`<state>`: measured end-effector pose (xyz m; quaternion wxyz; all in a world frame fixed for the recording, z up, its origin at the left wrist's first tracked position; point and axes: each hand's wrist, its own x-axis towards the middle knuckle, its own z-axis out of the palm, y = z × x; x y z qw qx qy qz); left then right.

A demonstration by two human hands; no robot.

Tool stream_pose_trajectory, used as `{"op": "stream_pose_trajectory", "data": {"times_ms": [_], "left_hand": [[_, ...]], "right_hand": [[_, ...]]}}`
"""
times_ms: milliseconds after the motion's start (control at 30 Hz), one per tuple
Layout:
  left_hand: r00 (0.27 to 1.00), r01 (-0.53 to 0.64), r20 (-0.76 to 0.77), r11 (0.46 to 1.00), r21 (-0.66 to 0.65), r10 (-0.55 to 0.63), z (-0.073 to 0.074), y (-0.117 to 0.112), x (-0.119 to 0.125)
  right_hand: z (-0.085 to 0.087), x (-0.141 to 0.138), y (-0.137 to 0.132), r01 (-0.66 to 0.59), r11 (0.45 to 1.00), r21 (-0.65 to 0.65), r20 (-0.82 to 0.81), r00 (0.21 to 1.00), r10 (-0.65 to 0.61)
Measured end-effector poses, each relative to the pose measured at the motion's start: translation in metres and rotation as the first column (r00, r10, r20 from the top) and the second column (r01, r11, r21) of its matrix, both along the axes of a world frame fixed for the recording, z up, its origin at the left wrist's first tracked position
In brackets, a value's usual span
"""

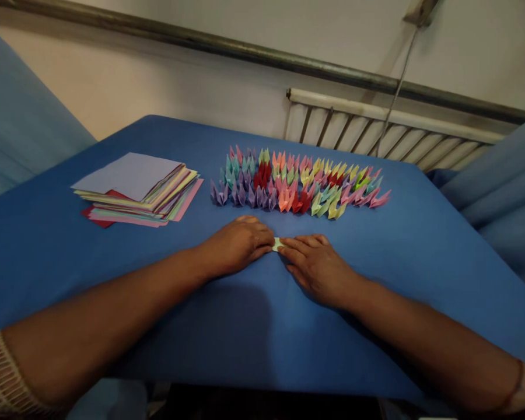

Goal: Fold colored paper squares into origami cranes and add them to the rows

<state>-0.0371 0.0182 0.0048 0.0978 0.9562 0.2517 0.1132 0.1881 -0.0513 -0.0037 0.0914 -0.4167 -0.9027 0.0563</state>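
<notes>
A small folded piece of pale green paper (277,244) lies between my hands near the middle of the table, mostly covered by my fingers. My left hand (245,242) has its fingers curled together and closed on the paper's left end. On the other end, my right hand (315,262) holds the paper down, its fingers close together and fairly straight. Just beyond my hands stand several rows of folded paper cranes (287,195) in purple, teal, red, pink, yellow and green.
A stack of coloured paper sheets (129,175), pale lavender on top, sits at the left of the blue table (192,344). Behind the table are a radiator (359,122) and a long pipe (227,49). Blue curtains (21,111) hang at both sides.
</notes>
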Motion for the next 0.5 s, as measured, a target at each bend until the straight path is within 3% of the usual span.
{"op": "stream_pose_trajectory", "data": {"times_ms": [267,500], "left_hand": [[0.99,0.053,-0.139,0.982,0.181,-0.028,0.0029,-0.0024,0.0052],[0.995,-0.089,0.036,0.995,-0.05,0.091,-0.0023,-0.0026,0.0094]], "right_hand": [[0.0026,-0.0006,0.0012,0.01,0.999,-0.037,-0.035,0.999,-0.011],[0.0009,0.0009,0.0014,-0.026,0.999,-0.03,-0.027,0.999,0.025]]}}
